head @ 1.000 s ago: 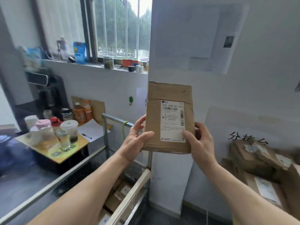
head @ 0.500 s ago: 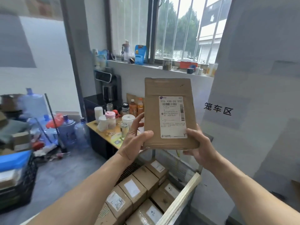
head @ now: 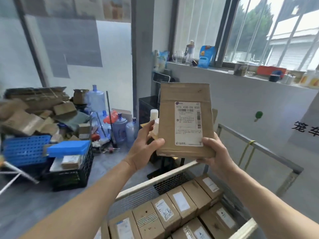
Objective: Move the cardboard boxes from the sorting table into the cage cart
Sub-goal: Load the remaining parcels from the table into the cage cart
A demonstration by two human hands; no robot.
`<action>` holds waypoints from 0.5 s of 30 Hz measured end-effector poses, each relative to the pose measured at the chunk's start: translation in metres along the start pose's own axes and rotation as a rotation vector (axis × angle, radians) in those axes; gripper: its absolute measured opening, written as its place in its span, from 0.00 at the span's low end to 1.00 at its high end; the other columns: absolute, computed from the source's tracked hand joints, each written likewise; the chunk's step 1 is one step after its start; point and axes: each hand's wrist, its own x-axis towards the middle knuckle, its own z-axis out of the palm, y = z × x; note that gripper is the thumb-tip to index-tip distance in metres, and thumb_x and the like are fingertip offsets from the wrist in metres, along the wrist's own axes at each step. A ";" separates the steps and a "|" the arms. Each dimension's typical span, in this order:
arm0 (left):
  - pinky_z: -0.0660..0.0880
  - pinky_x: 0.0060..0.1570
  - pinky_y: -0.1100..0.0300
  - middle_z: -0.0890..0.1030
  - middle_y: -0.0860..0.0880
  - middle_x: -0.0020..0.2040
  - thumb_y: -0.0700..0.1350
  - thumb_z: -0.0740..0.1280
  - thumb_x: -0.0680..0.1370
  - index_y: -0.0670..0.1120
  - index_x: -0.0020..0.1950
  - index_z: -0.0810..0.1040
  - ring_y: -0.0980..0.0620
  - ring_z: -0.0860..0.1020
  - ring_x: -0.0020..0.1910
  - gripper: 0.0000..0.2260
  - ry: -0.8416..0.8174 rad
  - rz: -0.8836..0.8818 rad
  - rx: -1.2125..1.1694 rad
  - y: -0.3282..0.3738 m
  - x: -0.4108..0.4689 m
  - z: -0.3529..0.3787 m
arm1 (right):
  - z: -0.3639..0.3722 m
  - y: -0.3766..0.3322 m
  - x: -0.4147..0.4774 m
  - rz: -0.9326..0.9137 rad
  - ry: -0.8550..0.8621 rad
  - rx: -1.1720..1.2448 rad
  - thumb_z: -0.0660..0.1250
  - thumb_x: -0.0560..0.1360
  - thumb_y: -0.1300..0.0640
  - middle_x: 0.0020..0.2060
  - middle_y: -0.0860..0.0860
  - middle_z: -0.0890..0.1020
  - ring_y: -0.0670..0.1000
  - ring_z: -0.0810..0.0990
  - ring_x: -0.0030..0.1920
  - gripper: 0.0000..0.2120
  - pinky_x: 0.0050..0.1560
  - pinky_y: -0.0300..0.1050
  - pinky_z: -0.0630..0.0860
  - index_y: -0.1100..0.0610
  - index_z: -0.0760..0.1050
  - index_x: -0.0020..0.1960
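Left hand point(head: 144, 150), right hand point(head: 215, 152): box point(head: 184, 94) upright

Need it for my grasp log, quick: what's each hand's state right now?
Left hand: grips the flat brown cardboard box with the white label, lower left edge.
Right hand: grips the same box, lower right corner.

box point(head: 184, 94) w/ label point(head: 188, 124) 516 438-00 030, wall sign point(head: 305, 129) 笼车
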 end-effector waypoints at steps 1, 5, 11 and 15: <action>0.74 0.68 0.45 0.71 0.51 0.70 0.63 0.68 0.68 0.62 0.74 0.64 0.50 0.74 0.68 0.35 0.026 -0.012 0.047 -0.003 -0.002 -0.010 | 0.006 0.006 0.006 0.009 -0.019 0.007 0.68 0.66 0.48 0.58 0.56 0.82 0.57 0.81 0.53 0.32 0.45 0.55 0.77 0.46 0.68 0.70; 0.68 0.71 0.39 0.68 0.54 0.76 0.74 0.68 0.67 0.62 0.78 0.62 0.50 0.67 0.75 0.42 0.120 -0.073 0.240 -0.025 -0.008 -0.047 | 0.028 0.036 0.030 0.067 -0.094 0.020 0.71 0.62 0.43 0.61 0.56 0.81 0.62 0.80 0.61 0.38 0.55 0.65 0.76 0.45 0.68 0.71; 0.61 0.67 0.63 0.63 0.54 0.76 0.67 0.63 0.66 0.52 0.79 0.61 0.63 0.64 0.69 0.43 0.287 -0.139 0.464 -0.038 -0.038 -0.065 | 0.048 0.089 0.051 0.168 -0.182 0.056 0.70 0.64 0.47 0.60 0.54 0.82 0.59 0.81 0.56 0.33 0.44 0.54 0.78 0.45 0.70 0.69; 0.61 0.69 0.62 0.62 0.54 0.78 0.67 0.62 0.67 0.52 0.80 0.61 0.62 0.62 0.72 0.43 0.325 -0.201 0.544 -0.065 -0.057 -0.070 | 0.054 0.128 0.054 0.257 -0.262 0.071 0.67 0.66 0.49 0.60 0.55 0.82 0.58 0.80 0.55 0.27 0.45 0.54 0.77 0.45 0.72 0.66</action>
